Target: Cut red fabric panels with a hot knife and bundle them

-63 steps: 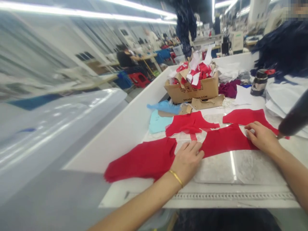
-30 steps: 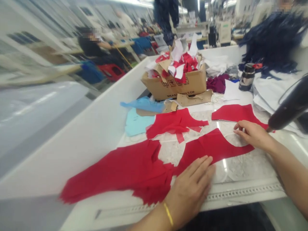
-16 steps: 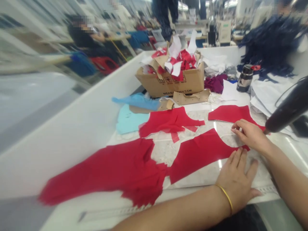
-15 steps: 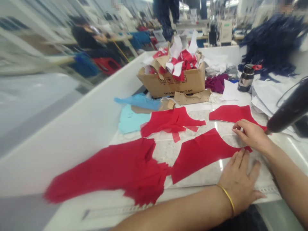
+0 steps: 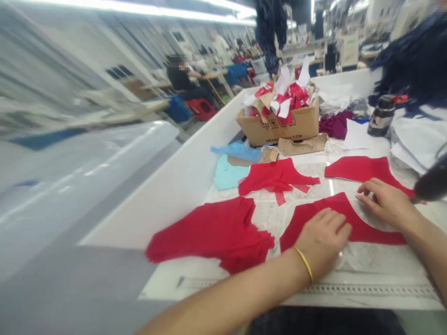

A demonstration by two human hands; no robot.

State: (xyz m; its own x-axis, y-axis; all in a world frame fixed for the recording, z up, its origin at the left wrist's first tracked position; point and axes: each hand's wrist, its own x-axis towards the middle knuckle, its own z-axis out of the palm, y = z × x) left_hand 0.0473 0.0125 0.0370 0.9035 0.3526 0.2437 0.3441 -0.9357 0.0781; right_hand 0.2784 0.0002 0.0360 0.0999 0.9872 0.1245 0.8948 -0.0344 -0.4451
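Observation:
My left hand (image 5: 323, 242) lies flat with fingers stretched on a curved red fabric piece (image 5: 370, 228) near the table's front edge; a gold bangle circles the wrist. My right hand (image 5: 386, 202) rests palm down, fingers out, on the same piece's upper right end. Under the piece is a clear plastic sheet over white lace (image 5: 370, 258). A stack of red pieces (image 5: 213, 230) lies to the left. Two more red pieces sit farther back, one at centre (image 5: 275, 177) and one at right (image 5: 363, 168).
A cardboard box (image 5: 282, 123) of red and white scraps stands at the back, with light blue pieces (image 5: 226, 174) and brown paper patterns (image 5: 302, 145) before it. A dark flask (image 5: 381, 116), purple cloth, white stacks and navy fabric lie right. A black object (image 5: 431, 184) intrudes at right. Other people sit behind.
My left hand slid from the right end of the red piece back toward its middle. The view swung left, and my right hand stayed on the piece's upper right end.

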